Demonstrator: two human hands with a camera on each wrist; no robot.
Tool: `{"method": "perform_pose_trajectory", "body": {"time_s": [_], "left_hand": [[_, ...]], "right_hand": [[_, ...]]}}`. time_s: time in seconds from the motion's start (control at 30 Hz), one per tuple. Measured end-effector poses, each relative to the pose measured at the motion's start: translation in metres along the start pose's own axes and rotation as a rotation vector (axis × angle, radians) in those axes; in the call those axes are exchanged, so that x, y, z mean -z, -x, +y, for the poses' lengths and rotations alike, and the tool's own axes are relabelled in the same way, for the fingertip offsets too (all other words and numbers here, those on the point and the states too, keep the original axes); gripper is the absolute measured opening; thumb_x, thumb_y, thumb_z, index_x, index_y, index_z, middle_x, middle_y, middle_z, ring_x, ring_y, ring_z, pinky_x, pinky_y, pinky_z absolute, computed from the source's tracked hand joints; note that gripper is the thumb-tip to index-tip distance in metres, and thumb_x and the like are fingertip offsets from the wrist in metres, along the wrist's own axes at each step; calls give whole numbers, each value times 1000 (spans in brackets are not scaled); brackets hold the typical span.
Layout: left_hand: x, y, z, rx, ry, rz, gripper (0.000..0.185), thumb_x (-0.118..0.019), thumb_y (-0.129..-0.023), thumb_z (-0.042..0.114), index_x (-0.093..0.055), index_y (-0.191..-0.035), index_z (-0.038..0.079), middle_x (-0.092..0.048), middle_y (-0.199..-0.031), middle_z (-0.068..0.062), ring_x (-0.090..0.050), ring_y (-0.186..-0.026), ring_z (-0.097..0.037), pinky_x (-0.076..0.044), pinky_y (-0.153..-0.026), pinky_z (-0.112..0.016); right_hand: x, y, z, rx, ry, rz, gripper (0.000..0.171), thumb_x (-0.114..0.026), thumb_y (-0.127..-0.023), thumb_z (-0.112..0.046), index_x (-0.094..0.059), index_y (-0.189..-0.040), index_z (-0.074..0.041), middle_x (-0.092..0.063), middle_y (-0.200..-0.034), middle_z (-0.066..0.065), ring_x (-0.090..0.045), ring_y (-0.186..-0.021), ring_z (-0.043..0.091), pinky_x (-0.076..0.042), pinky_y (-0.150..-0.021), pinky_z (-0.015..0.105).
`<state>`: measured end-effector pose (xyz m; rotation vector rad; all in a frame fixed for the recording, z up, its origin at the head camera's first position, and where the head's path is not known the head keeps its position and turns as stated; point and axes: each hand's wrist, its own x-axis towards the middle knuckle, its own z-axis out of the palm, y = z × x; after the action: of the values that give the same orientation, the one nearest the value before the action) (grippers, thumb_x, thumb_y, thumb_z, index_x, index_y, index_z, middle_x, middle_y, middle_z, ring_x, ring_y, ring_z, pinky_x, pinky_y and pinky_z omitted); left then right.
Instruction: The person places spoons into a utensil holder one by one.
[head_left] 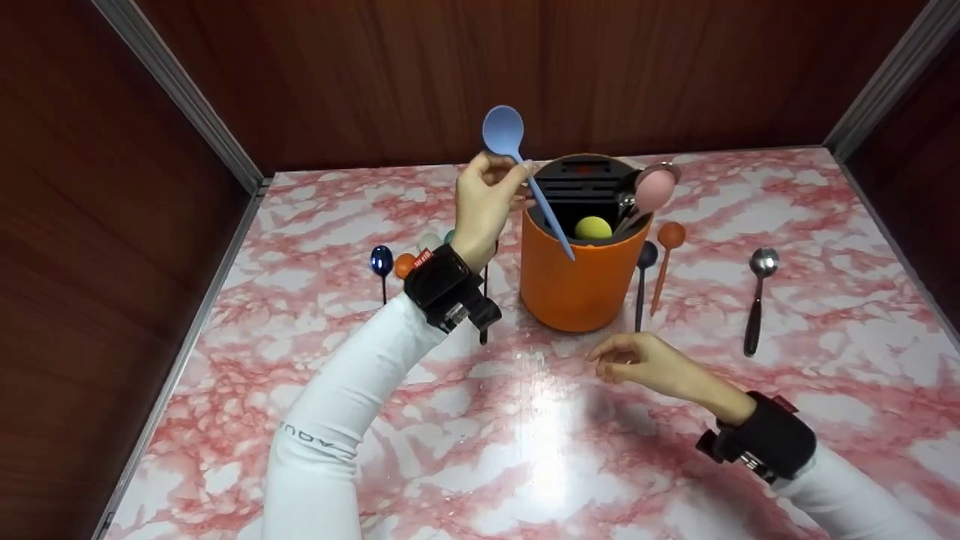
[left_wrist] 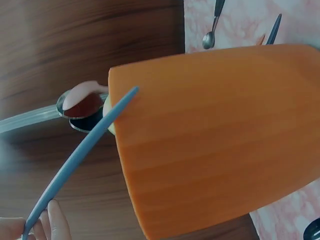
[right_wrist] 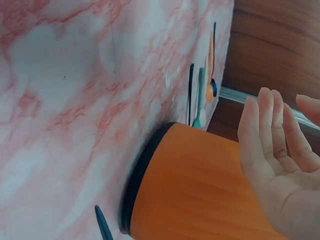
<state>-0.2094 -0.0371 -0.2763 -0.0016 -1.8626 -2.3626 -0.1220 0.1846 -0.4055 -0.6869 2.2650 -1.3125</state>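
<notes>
My left hand (head_left: 484,199) pinches a light blue spoon (head_left: 503,131) by its handle, bowl up and handle slanting down to the right. The handle tip overlaps the front rim of an orange utensil holder (head_left: 577,289) in the head view. In the left wrist view the spoon's handle (left_wrist: 75,157) crosses the holder's edge. Inside the holder stand a pink spoon (head_left: 655,190), a yellow-green utensil (head_left: 593,228) and metal pieces behind them. My right hand (head_left: 637,358) hovers over the table in front of the holder, fingers loosely bent, holding nothing.
Right of the holder lie a dark spoon (head_left: 646,256), an orange spoon (head_left: 671,235) and a metal spoon with dark handle (head_left: 764,262). To its left lie a blue spoon (head_left: 382,261), another orange spoon (head_left: 406,265) and others partly behind my left wrist. Wooden panels enclose the table (head_left: 450,450).
</notes>
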Motion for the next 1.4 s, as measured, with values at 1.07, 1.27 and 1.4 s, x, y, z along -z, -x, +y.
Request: {"method": "perform_pose_trajectory", "body": {"time_s": [1.07,1.27,1.4], "left_hand": [[0,-19,11,-171,-93,49,7,-60,-86,2,-53,-87,0,-57,-78,-5,-57,-66,-7,-60,-69,-28],[0,-18,3,-158,-107,27,9,-60,-87,2,-53,-89,-2,-57,-78,-6,-58,-67,-8,-60,-71,-32],[1,-17,-3,-156,-124,23,9,-61,-86,2,-53,-88,-3,-57,-79,-6,-58,-67,-8,-60,-68,-29]], "right_hand": [[8,8,14,-7,-47,-61,28,-52,-90,-4,-56,-111,14,-62,-96,26,-61,-79,6,-54,-72,16],[8,8,17,-4,-72,-73,29,-53,-90,-4,-55,-111,15,-60,-99,31,-60,-81,4,-54,-74,15],[8,8,19,3,-78,-71,29,-52,-89,-3,-54,-110,16,-59,-99,32,-59,-81,0,-53,-74,14]]}}
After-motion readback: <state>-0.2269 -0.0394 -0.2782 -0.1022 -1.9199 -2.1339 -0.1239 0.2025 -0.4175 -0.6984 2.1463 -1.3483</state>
